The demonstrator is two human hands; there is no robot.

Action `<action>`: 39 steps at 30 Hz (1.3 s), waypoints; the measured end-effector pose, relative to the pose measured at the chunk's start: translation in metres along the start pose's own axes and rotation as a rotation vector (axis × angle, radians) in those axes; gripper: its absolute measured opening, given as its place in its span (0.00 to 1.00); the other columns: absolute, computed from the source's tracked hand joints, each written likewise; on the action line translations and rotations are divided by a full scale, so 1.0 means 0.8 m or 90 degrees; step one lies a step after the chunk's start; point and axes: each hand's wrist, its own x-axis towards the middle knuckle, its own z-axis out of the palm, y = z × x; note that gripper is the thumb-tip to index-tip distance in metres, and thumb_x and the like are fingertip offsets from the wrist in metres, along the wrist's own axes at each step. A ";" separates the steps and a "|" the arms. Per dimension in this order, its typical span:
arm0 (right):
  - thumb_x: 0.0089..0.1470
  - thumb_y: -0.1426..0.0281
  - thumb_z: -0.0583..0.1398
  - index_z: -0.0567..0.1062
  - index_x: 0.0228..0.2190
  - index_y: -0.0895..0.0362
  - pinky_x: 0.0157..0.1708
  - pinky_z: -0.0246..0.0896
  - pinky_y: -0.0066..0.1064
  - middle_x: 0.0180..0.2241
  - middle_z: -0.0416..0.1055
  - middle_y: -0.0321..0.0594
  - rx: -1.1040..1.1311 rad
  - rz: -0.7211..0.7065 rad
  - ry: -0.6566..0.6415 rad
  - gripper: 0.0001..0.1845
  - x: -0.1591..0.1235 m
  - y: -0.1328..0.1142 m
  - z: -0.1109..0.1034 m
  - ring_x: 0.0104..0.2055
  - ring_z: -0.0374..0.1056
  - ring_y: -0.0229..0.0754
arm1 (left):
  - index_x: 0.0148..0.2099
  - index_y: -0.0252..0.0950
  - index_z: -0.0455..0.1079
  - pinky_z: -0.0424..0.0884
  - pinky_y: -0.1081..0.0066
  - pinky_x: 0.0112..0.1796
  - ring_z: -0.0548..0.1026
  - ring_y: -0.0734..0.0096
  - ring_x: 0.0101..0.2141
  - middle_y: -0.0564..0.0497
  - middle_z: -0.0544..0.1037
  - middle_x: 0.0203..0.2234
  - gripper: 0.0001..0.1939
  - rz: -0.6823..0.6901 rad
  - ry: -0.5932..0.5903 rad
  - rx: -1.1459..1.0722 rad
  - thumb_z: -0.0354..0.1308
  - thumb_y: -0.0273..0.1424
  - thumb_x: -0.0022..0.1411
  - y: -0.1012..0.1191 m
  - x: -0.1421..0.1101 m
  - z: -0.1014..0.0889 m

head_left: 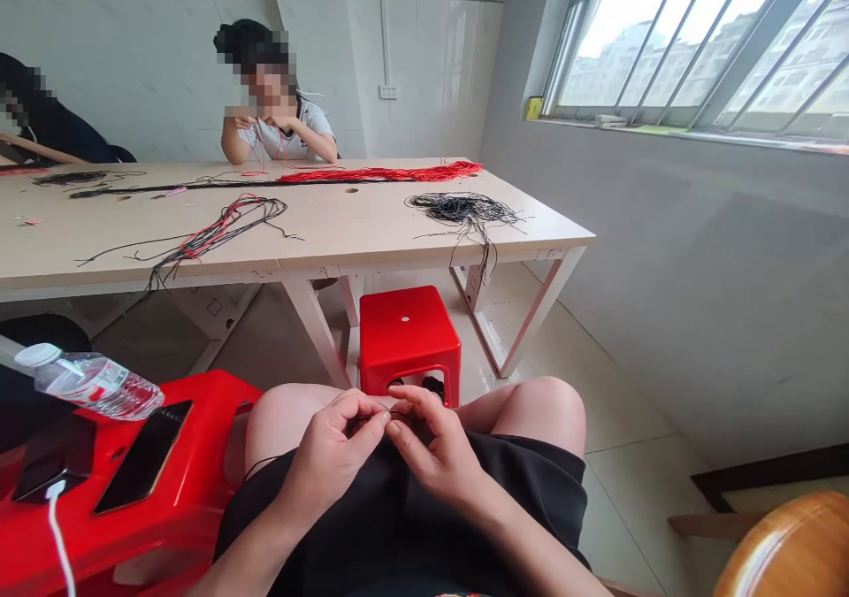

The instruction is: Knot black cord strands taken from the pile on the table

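Note:
Both of my hands meet over my lap, working a thin black cord [400,415]. My left hand [335,442] pinches the cord between thumb and forefinger. Close beside it, my right hand [438,442] has its thumb and forefinger closed on the same cord, fingertips almost touching the left ones. Part of the cord is hidden behind the fingers. A dark strand trails out to the left over my thigh. The cord is too fine to tell whether it is knotted.
A red stool [409,332] stands before my knees. On the long table [351,225] lie black cords [464,210], mixed cords [218,225] and a red bundle [398,173]. At left, another red stool [199,438] bears a bottle [99,385] and a phone [146,455]. Two people sit beyond.

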 end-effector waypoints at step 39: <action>0.49 0.69 0.62 0.74 0.27 0.55 0.22 0.64 0.26 0.21 0.72 0.33 0.163 0.148 0.064 0.03 -0.011 0.016 -0.027 0.21 0.67 0.34 | 0.29 0.34 0.73 0.65 0.79 0.24 0.68 0.77 0.23 0.54 0.73 0.21 0.08 -0.095 -0.075 -0.011 0.58 0.34 0.55 0.001 0.004 0.023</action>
